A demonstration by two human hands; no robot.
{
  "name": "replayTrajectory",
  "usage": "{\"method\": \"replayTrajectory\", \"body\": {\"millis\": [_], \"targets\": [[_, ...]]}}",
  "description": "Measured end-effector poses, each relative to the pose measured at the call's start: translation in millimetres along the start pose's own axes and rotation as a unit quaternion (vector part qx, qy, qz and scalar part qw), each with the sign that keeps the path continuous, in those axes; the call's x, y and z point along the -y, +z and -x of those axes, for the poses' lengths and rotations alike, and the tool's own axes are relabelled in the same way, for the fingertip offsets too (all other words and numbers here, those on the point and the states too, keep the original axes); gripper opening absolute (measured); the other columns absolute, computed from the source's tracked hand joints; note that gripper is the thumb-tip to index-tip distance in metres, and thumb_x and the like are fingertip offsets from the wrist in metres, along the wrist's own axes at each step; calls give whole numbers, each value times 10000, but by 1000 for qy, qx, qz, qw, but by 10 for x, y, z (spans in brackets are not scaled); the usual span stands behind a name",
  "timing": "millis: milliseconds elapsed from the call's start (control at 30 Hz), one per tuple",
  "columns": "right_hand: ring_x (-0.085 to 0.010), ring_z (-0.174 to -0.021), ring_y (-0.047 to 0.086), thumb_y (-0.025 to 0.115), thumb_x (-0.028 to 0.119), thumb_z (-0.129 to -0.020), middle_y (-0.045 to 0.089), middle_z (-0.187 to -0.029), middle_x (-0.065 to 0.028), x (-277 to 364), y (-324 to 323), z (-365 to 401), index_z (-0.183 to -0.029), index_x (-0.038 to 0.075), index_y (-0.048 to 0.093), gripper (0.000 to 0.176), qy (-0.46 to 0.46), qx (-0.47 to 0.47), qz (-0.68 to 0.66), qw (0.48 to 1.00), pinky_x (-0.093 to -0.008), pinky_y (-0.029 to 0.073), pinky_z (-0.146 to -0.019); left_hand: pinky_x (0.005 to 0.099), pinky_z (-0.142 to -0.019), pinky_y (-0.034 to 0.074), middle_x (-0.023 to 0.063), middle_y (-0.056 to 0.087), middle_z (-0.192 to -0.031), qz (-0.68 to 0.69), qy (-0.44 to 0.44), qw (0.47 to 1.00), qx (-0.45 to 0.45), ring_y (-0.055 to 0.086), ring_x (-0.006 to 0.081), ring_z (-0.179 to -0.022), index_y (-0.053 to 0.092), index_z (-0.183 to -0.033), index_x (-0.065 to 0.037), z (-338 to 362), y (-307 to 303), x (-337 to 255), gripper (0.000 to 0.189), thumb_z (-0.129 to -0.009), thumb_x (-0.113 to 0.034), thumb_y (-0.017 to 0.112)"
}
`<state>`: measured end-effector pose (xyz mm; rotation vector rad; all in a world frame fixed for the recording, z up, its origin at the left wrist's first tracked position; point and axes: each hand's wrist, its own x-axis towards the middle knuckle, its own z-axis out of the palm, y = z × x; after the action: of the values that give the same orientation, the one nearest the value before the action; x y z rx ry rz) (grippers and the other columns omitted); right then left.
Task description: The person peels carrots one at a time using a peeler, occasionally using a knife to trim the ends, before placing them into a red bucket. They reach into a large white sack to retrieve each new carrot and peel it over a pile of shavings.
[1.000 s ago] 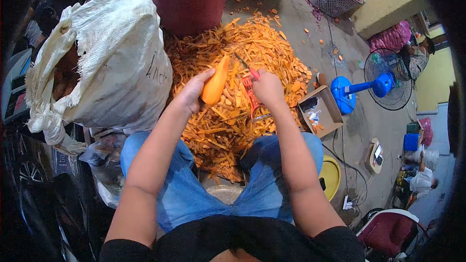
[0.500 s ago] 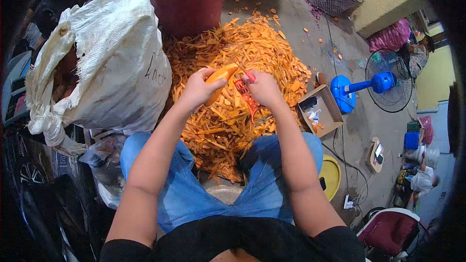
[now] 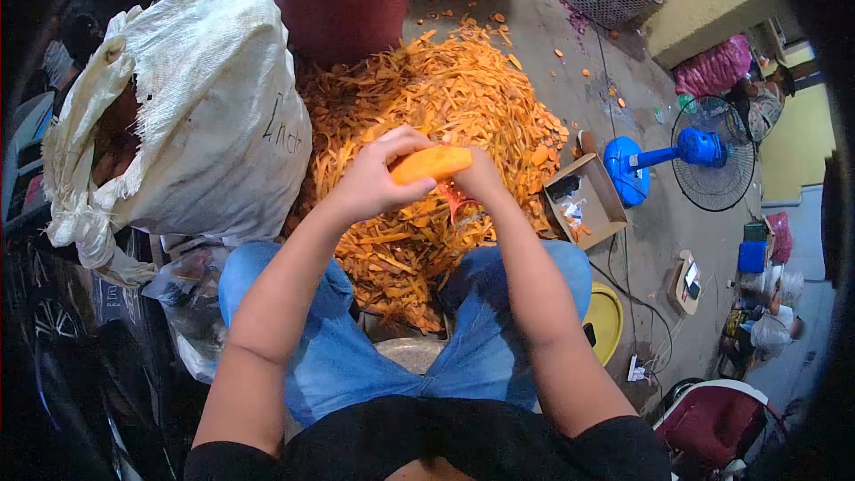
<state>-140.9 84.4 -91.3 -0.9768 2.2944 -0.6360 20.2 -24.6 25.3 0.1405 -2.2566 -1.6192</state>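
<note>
My left hand [image 3: 383, 174] is closed around a thick, peeled orange carrot [image 3: 435, 164], thumb along its near side. Its blunt end points right, in front of my right hand [image 3: 481, 176]. My right hand is closed on a red peeler [image 3: 456, 202]; part of its slotted body shows below the fingers, and the carrot and hand hide the rest. Both hands are above a large heap of orange peelings [image 3: 401, 245] on the floor, between and beyond my knees.
A white woven sack [image 3: 209, 107] with a torn opening stands at left. Behind the heap is a dark red tub [image 3: 334, 9]. To the right are a cardboard box [image 3: 610, 214], a blue fan [image 3: 704, 150], a yellow lid [image 3: 610, 330] and cables. A person [image 3: 773, 330] sits far right.
The carrot has turned from steeply slanted to nearly level, its end now pointing right. My left hand has moved right and slightly down. The peeler has gone mostly out of sight behind the carrot.
</note>
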Motion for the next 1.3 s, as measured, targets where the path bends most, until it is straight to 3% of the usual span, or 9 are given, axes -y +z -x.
{"method": "replayTrajectory", "body": {"millis": [167,233,367,433,533,800,867,1067,1300], "targets": [[-223,-651,550,481,164,-704,566,-683,-132,319,187,142,-807,18,556,194,-72,90,-187,976,-307,430,-611,276,-802,332,87,472,-927,13,-17,999,-39,446,182,-909,508,-928,21,0,36,68,389,-634,-213,608],[-162,-629,535,490,166,-729,556,-710,-59,521,220,257,-869,40,535,193,-103,97,-449,882,-257,425,-580,279,-809,330,89,471,-936,30,-22,998,-55,441,181,-919,505,-940,20,0,80,129,394,-638,-207,615],[-113,-616,520,484,219,-771,535,-745,-25,459,213,241,-918,60,507,218,65,197,-590,780,-234,422,-516,277,-795,358,77,472,-966,-3,-11,998,-68,448,165,-928,502,-964,9,-28,41,161,395,-633,-157,639],[-106,-598,513,448,228,-798,535,-736,-36,428,159,172,-921,54,506,221,83,177,-549,813,-239,422,-501,273,-785,373,70,473,-975,49,-50,995,-66,454,159,-927,501,-969,3,-46,18,133,394,-628,-131,644],[-133,-578,514,393,217,-829,541,-737,-60,397,88,118,-921,23,503,241,100,75,-667,735,-246,427,-505,233,-729,420,50,479,-976,23,-26,996,-84,483,120,-888,474,-980,-20,-78,-36,180,378,-639,-74,630],[-138,-558,508,468,202,-805,543,-720,-67,282,-108,40,-830,-12,512,220,106,-65,-652,748,-259,411,-505,250,-740,414,60,510,-923,54,-131,987,-77,507,138,-844,473,-959,-14,-91,-142,301,386,-616,-78,638],[-131,-716,531,456,176,-810,557,-801,-51,306,-193,68,-861,-8,517,200,115,-80,-571,809,-240,421,-639,253,-748,404,63,513,-927,52,-157,985,-57,502,138,-859,465,-978,-12,-77,-154,346,409,-610,-70,634],[-94,-647,489,488,208,-798,534,-743,-10,552,-292,186,-829,20,518,193,50,-62,-539,839,-219,387,-607,295,-768,387,132,520,-929,-129,-132,983,23,513,214,-859,426,-1026,9,-26,-62,544,550,-547,-145,650],[-68,-561,408,492,204,-795,486,-632,25,667,-460,304,-731,56,506,162,-5,-30,-428,903,-221,353,-528,301,-751,392,148,521,-927,-102,-197,975,24,509,242,-863,409,-1051,-23,-62,0,429,575,-532,-126,635]]}}
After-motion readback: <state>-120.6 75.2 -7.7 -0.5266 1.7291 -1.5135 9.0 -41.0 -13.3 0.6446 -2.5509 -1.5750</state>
